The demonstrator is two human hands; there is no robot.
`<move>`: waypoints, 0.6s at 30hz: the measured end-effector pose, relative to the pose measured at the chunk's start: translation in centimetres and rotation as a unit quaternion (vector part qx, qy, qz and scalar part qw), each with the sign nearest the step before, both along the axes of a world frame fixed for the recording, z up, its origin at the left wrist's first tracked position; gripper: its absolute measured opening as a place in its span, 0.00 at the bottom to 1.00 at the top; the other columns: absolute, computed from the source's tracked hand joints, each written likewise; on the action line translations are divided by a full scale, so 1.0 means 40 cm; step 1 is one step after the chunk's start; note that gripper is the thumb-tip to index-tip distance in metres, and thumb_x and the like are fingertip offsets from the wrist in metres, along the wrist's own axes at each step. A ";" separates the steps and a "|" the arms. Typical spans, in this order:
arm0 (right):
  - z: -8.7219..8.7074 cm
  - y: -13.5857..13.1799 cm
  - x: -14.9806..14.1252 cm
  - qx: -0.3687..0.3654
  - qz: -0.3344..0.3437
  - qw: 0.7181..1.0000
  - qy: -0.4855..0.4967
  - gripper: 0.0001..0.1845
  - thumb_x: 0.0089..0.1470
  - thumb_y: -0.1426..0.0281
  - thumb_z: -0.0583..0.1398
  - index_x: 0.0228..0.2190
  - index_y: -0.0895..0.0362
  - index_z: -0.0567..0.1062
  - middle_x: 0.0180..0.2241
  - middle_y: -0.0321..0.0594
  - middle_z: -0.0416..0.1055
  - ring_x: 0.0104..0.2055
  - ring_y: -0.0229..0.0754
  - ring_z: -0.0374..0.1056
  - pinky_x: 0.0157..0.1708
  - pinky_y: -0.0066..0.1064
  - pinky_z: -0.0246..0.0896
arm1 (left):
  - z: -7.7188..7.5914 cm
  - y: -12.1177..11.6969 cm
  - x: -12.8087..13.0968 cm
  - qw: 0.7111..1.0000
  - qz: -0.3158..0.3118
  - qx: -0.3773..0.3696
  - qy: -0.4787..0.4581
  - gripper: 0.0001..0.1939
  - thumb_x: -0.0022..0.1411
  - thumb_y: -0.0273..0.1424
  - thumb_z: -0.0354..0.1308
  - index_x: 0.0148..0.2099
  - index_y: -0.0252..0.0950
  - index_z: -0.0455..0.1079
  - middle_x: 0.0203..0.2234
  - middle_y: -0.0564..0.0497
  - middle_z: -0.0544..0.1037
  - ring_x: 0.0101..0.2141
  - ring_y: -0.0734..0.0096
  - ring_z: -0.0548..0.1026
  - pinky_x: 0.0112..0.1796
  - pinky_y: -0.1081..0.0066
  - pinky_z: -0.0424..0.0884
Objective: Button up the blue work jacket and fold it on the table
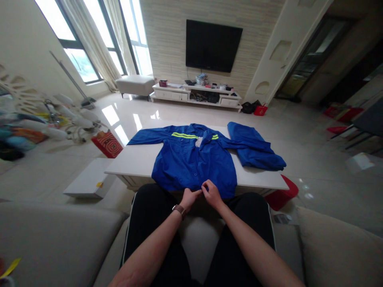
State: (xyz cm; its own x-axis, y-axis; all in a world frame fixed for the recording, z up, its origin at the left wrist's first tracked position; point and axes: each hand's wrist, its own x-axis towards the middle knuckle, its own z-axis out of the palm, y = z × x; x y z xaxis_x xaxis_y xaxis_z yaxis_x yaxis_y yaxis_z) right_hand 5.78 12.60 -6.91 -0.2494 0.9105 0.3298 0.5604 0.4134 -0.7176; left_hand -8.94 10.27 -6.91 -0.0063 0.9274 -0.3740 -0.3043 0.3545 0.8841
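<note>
Blue jacket point(176, 165) lies front side up across the white table point(128, 161), its collar toward the television point(214, 46) and its hem hanging over the near edge, just in front of the knees of a person in black trousers point(254, 207). Yellow-green stripes cross the chest, and a pale patch shows at the open neck. A button point(195, 174) is visible low on the front. One sleeve stretches out to the left; the other runs right and rests over a folded blue garment point(254, 157) at that end of the table. The left hand point(189, 198), with a brown-strapped watch point(178, 209) at its wrist, and the right hand point(212, 193) meet at the middle of the hem, thumbs and fingers pinched closed on the cloth there; whether a button is between the fingertips is too small to tell. Left of the table are a low white box point(85, 179) and a red bag point(108, 144) with a ringed pattern. Beyond the table, a white cabinet point(172, 93) stands below the television, with a black bag point(249, 107) beside its right end
</note>
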 end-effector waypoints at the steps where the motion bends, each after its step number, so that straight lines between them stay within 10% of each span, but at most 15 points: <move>1: -0.002 0.001 -0.001 -0.002 0.001 1.000 0.002 0.07 0.62 0.71 0.54 0.31 0.56 0.69 0.33 0.40 0.68 0.37 0.41 0.65 0.40 0.32 0.57 | 0.001 0.001 -0.001 1.000 -0.001 0.003 0.012 0.16 0.44 0.33 0.74 0.24 0.29 0.71 0.20 0.48 0.75 0.22 0.73 0.71 0.26 0.73 0.66; 18: -0.052 0.037 0.007 -0.102 -0.019 0.993 0.059 0.09 0.55 0.65 0.55 0.26 0.56 0.70 0.26 0.37 0.70 0.29 0.40 0.64 0.31 0.29 0.58 | -0.023 0.016 -0.007 0.989 0.038 0.026 0.140 0.09 0.46 0.25 0.72 0.30 0.31 0.75 0.25 0.47 0.79 0.28 0.67 0.74 0.31 0.72 0.68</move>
State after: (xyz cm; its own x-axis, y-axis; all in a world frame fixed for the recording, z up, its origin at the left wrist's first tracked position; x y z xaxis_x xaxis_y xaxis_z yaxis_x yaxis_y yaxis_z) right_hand 6.05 14.10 -9.00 -0.1834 0.9694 0.1632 0.4805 0.2332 -0.8454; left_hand -9.23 10.91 -7.82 -0.1736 0.9381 -0.2998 -0.0696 0.2919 0.9539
